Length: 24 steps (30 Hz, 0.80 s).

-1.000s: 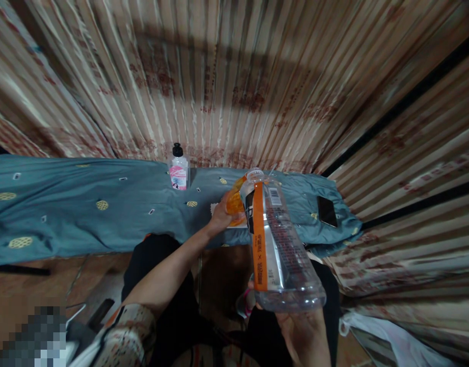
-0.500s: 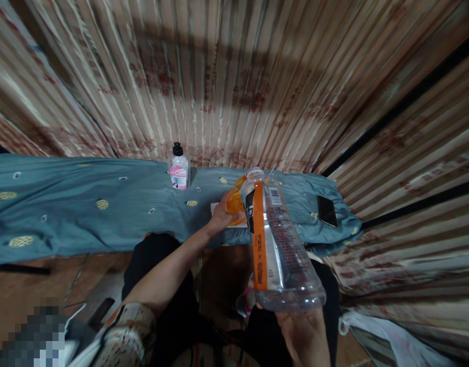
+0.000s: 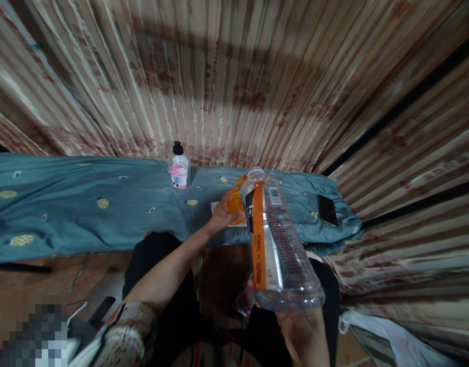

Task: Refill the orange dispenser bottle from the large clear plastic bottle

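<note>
A large clear plastic bottle (image 3: pixel 285 239) with an orange and silver label leans forward, its open mouth pointing away from me. My right hand (image 3: pixel 301 321) supports it from beneath near its base; part of the fingers is hidden behind it. Beside the bottle's neck, my left hand (image 3: pixel 222 211) is wrapped around an orange see-through container (image 3: pixel 236 203). The bottle covers that container's right side, and I cannot tell whether the two touch. Something white and flat with a scalloped edge (image 3: pixel 214 206) lies under the container.
A blue-green cloth (image 3: pixel 74 204) with pineapple prints covers the long surface ahead. On it stand a small clear bottle (image 3: pixel 179 171) with a black cap and pink label, and, at the right, a dark phone (image 3: pixel 327 210). Pleated curtains (image 3: pixel 226 76) hang behind and to the right.
Almost nothing differs. The large bottle's base has shifted very slightly; both hands keep their places.
</note>
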Each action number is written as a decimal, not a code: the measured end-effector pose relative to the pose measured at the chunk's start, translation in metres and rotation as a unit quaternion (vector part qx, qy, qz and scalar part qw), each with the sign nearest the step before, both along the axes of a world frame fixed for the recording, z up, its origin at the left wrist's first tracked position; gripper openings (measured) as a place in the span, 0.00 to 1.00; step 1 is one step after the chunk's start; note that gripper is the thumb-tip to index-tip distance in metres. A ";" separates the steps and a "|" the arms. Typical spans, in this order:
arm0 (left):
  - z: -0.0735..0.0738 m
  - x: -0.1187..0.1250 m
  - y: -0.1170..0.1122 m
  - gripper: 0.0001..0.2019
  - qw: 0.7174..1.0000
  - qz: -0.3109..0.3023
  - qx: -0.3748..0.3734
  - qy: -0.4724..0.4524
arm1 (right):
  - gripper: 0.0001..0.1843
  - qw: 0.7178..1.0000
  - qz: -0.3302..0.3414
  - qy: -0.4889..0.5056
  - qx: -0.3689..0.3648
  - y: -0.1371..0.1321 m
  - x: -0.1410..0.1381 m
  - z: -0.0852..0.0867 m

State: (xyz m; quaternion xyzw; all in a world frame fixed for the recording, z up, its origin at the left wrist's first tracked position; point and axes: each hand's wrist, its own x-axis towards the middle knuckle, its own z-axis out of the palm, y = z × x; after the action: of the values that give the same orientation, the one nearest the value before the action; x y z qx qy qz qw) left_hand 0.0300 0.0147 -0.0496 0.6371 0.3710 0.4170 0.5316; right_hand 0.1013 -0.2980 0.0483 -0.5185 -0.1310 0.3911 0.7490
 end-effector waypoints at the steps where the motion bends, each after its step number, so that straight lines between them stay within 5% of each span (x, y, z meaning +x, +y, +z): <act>1: 0.002 0.000 -0.001 0.37 1.000 0.004 -0.005 0.003 | 0.54 1.000 0.003 -0.001 0.001 0.000 0.000 0.001; 24: -0.003 0.001 0.001 0.41 1.000 0.014 -0.001 -0.003 | 0.54 1.000 0.000 -0.002 0.010 0.001 0.002 -0.016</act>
State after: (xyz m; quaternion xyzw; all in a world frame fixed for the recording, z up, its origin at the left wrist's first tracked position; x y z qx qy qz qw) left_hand 0.0309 0.0158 -0.0523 0.6299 0.3789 0.4259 0.5275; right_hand 0.1033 -0.2972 0.0319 -0.5117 -0.1365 0.3883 0.7542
